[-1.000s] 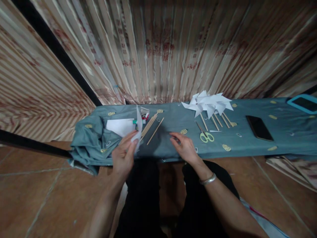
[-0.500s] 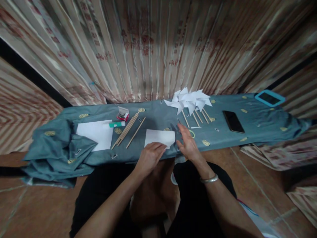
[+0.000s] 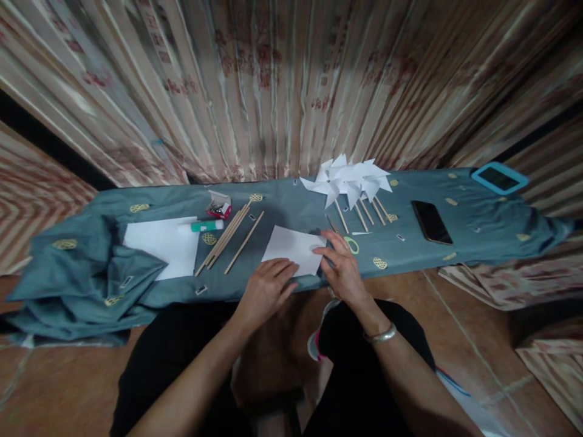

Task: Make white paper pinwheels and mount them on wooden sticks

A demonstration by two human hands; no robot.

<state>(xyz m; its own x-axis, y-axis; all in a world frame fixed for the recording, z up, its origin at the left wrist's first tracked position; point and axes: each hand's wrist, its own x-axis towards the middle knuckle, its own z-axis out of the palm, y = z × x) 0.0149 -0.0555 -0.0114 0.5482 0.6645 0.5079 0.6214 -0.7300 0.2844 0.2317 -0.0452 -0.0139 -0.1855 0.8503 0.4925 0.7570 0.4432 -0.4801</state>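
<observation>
A white sheet of paper (image 3: 291, 244) lies on the cloth in front of me, its far edge slanting down to the right. Over its near left edge rests my left hand (image 3: 269, 285), fingers laid flat on the paper and thumb apart. My right hand (image 3: 342, 265) has its bent fingers on the right edge of the sheet and grips it there; the thumb is partly hidden. Just beyond that hand are scissors with a light green handle (image 3: 351, 245). Left of the sheet lie a single wooden stick (image 3: 244, 243) and a bundle of several sticks (image 3: 224, 241).
White paper pinwheels (image 3: 344, 182) on sticks lie at the back. More white paper (image 3: 168, 243), a glue stick (image 3: 206, 226) and a small red box (image 3: 219, 206) of metal bits are leftward. A phone (image 3: 430, 222) and a blue-framed device (image 3: 500, 178) lie right on the cloth-covered table (image 3: 410, 261).
The sheet's curled right part now lies flatter and the sheet has turned. My left hand has slid left along the near edge; my right hand has come onto the right edge.
</observation>
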